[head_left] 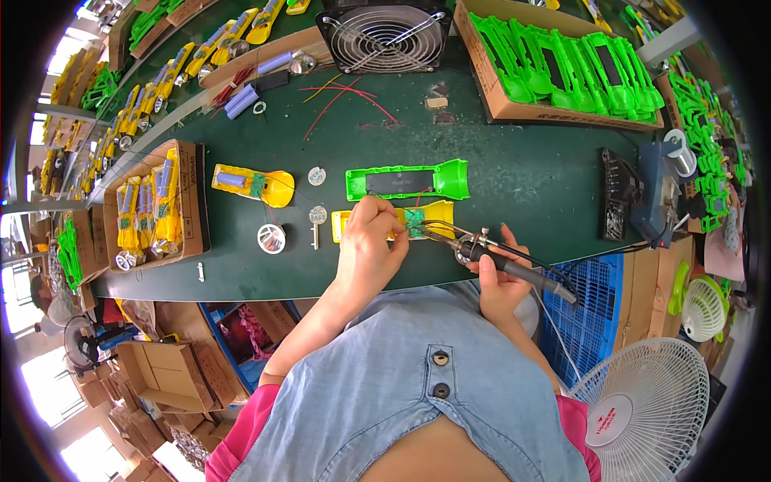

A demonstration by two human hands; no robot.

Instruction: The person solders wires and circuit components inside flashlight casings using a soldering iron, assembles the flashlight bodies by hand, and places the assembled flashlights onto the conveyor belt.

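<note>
Left hand (371,241): reaching forward from lower edge, fingers curled, fingertips pinched together.
Right hand (499,277): closed in a grip, thumb on top, wrist bent inward.

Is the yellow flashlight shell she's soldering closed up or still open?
Open: the yellow shell lies face up, its green circuit board exposed beneath the soldering iron tip.

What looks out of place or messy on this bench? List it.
Loose red and yellow wire offcuts lie scattered on the green tabletop in front of the black square fan. Nothing else stands out.
</note>
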